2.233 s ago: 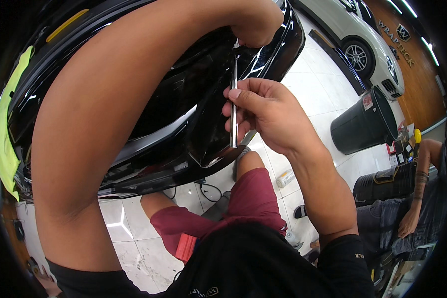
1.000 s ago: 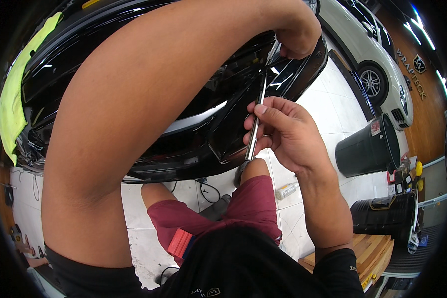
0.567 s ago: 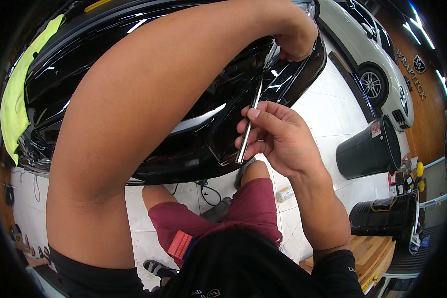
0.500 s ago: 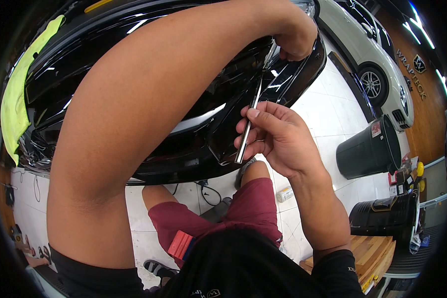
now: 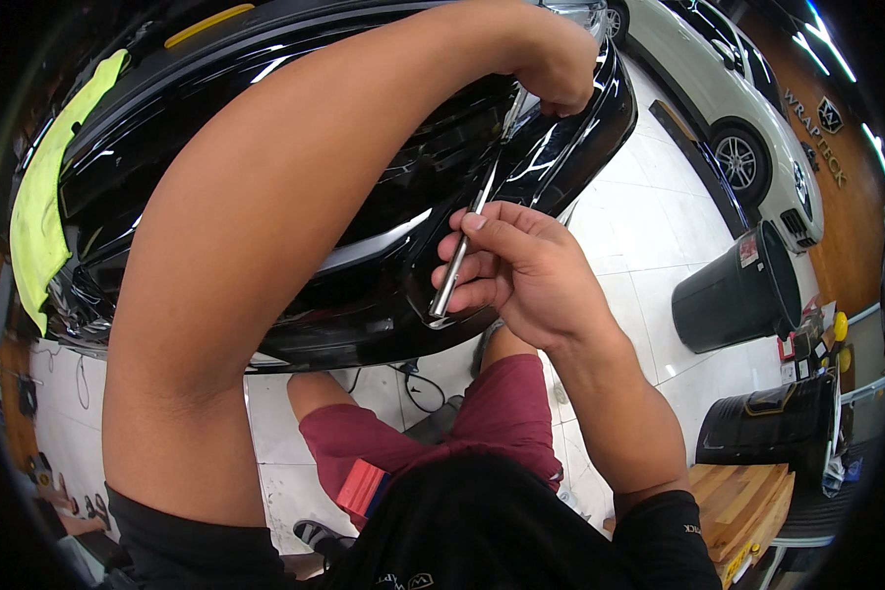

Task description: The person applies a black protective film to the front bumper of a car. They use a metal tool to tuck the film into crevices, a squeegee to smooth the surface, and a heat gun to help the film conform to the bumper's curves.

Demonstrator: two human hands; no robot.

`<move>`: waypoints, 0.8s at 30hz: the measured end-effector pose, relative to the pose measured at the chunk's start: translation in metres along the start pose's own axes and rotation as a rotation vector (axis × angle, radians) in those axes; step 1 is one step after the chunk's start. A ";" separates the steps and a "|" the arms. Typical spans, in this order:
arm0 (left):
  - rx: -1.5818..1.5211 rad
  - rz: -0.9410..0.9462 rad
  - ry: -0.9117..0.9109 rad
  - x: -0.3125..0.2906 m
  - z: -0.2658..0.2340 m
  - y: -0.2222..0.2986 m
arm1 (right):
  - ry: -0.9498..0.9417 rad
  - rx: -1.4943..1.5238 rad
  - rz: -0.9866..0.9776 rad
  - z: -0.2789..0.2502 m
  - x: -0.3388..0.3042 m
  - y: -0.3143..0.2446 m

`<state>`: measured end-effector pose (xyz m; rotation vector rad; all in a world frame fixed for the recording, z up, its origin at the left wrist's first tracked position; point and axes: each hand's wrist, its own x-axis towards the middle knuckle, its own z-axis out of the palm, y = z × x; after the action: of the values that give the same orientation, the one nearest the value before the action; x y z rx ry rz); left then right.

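My right hand (image 5: 526, 261) grips a slim silver cutter knife (image 5: 450, 270) between thumb and fingers. The knife's narrow end points up and away, close to the glossy black bumper of a car (image 5: 393, 236). Reaching across the car, my left arm crosses the view to the far side. There my left hand (image 5: 560, 74) is bent down with its fingers curled closed beside a shiny, pale strip (image 5: 517, 110) on the black panel. What those fingers pinch is hidden, and whether the blade touches the panel I cannot make out.
A yellow-green cloth (image 5: 41, 211) drapes over the car's left side. A yellow strip-shaped tool (image 5: 209, 26) lies farther back. To the right stand a dark bin (image 5: 723, 310), a black drum (image 5: 757, 428), a wooden-topped stand (image 5: 742, 501) and a white car (image 5: 772, 138).
Both hands have shifted left in the view, the left one also slightly down. The knife, still in my right hand, has moved left along the bumper. My view has tilted slightly.
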<state>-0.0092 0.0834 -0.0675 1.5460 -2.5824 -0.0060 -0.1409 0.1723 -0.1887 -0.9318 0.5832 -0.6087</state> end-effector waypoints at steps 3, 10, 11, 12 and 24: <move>-0.158 -0.073 0.020 -0.004 0.002 0.000 | 0.011 0.039 -0.017 0.006 0.002 0.003; -0.205 -0.062 0.010 0.001 0.009 0.000 | 0.014 0.051 -0.005 0.010 0.002 0.004; -0.205 -0.065 0.006 0.001 0.010 0.001 | 0.011 0.057 -0.004 0.009 0.002 0.003; -0.204 -0.068 0.002 0.002 0.011 0.002 | 0.009 0.062 -0.003 0.009 0.002 0.003; -0.139 0.033 -0.180 0.004 -0.007 0.003 | 0.015 0.053 0.036 0.017 0.006 0.010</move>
<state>-0.0124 0.0816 -0.0602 1.5173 -2.6754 -0.3293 -0.1230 0.1819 -0.1902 -0.8663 0.5936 -0.5963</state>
